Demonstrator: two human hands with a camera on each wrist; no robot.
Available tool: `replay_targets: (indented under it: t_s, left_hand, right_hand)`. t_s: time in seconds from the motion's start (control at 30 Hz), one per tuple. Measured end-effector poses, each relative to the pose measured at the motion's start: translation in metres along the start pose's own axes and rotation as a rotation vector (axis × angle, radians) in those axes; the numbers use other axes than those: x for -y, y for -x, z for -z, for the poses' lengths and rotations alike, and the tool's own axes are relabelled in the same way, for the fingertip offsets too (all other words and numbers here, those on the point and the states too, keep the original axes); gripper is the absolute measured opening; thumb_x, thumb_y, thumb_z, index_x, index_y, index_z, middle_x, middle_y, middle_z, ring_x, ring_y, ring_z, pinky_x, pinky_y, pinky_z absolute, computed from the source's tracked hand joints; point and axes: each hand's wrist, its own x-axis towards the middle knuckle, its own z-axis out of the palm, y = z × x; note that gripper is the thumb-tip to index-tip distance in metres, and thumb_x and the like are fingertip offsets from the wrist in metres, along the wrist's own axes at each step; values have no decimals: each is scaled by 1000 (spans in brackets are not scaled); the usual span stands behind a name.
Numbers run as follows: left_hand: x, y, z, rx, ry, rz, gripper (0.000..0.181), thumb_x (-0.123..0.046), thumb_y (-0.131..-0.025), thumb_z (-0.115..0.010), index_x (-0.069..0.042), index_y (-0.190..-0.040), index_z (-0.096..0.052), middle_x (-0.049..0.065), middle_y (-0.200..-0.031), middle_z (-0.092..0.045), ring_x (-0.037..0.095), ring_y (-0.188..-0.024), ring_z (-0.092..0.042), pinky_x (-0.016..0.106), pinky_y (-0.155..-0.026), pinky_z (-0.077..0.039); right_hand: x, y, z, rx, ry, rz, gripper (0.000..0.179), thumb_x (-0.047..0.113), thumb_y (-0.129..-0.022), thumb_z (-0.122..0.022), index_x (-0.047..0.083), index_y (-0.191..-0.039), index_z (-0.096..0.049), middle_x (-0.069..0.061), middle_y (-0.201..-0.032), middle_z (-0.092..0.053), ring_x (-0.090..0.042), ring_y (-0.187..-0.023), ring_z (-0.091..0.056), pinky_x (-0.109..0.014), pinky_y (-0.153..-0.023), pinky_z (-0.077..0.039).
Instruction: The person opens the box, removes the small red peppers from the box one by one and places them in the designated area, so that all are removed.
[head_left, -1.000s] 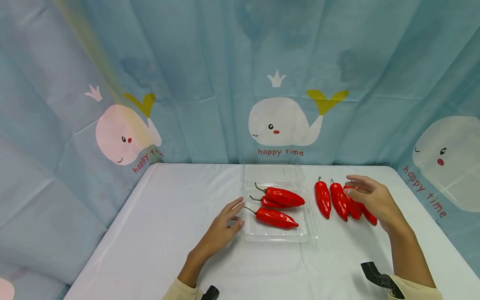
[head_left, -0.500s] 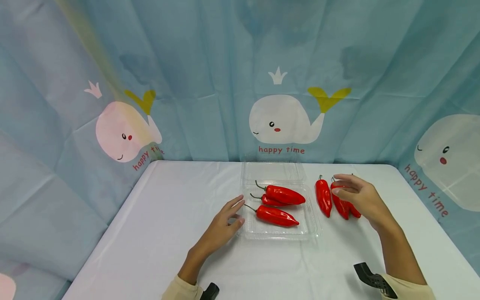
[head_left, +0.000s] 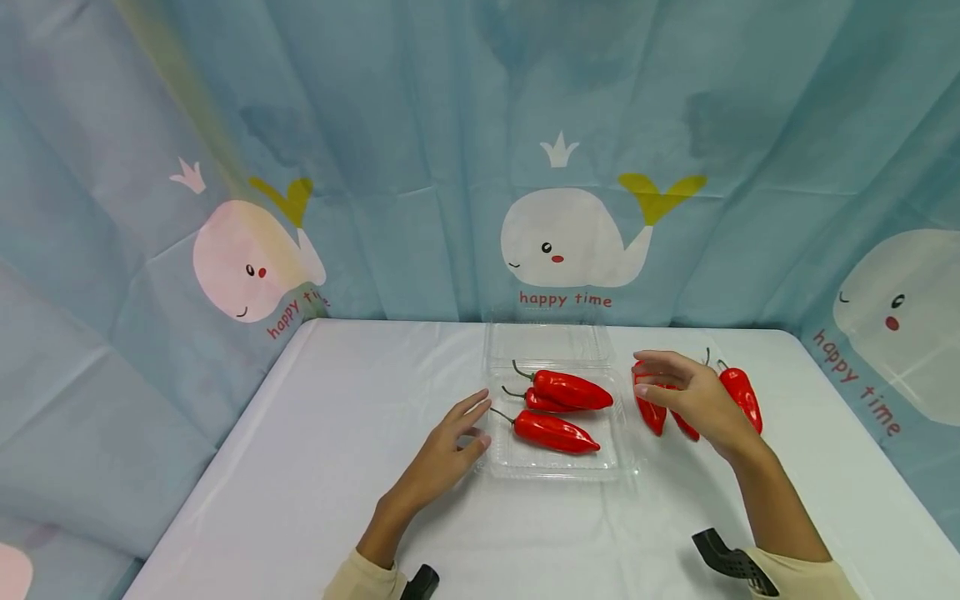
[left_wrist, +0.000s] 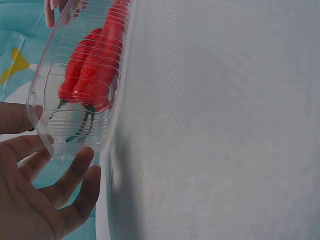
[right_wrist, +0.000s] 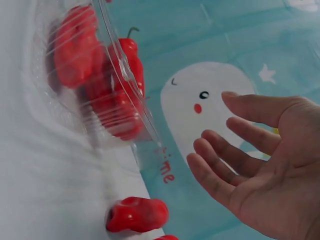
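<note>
A clear plastic clamshell box (head_left: 517, 462) lies open on the white table, its lid (head_left: 547, 342) folded back. Three red peppers with green stems lie in it; the nearest pepper (head_left: 555, 432) is apart from the other two. My left hand (head_left: 442, 454) is at the box's left side, thumb and fingertips (left_wrist: 82, 157) right at the rim, fingers loosely bent. To the right of the box, my right hand (head_left: 701, 400) hovers over loose red peppers, partly covering them. Its fingers (right_wrist: 245, 135) are spread and slightly bent, holding nothing. One loose pepper (head_left: 741, 398) shows right of this hand.
The white-covered table (head_left: 337, 400) ends at the back against a blue curtain (head_left: 420, 167) printed with whales. Black wrist straps (head_left: 727, 560) sit at the sleeve cuffs. Another loose pepper (right_wrist: 137, 215) lies outside the box in the right wrist view.
My right hand has moved left across the row of loose peppers, uncovering the rightmost one and covering those closer to the box. My left hand and the peppers have stayed put.
</note>
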Motion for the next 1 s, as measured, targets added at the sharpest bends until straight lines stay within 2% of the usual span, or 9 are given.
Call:
replay_targets:
  t_s: [0.23,0.43,0.67,1.0]
  left_hand:
    - [1,-1,-1,1,-6,-8,58,-14,-107,-60,-4,-162,-43,5,-173,-33,29,-124,-66,41,-94,-58]
    - [0,0,0,1,-3,-9,58,-15,-107,-60,-5,-162,-42,6,-173,-33,30,-124,-66,42,-94,-58]
    - [0,0,0,-2,-4,-9,58,-14,-107,-60,-5,-162,-43,5,-173,-33,30,-123,-67,41,-94,-58]
    - [-1,0,0,-2,-6,-12,58,-12,-107,-60,-5,-162,-43,5,-172,-33,30,-123,-67,40,-94,-58]
  right_hand:
    - [2,-7,-12,31,-41,29,62,34,-97,-77,13,-152,-55,-15,-144,-64,-39,-129,-63,-28,-89,-60]
    - [5,-10,-22,50,-73,70,62,30,-97,-78,10,-152,-55,-17,-144,-64,-46,-129,-61,-25,-88,-59]
    - [0,-17,-36,104,-106,117,63,26,-94,-80,11,-150,-56,-16,-147,-62,-50,-132,-60,-32,-92,-61]
    - [-2,-25,-50,145,-102,137,60,25,-94,-81,12,-148,-59,-19,-148,-60,-43,-136,-59,-40,-101,-58]
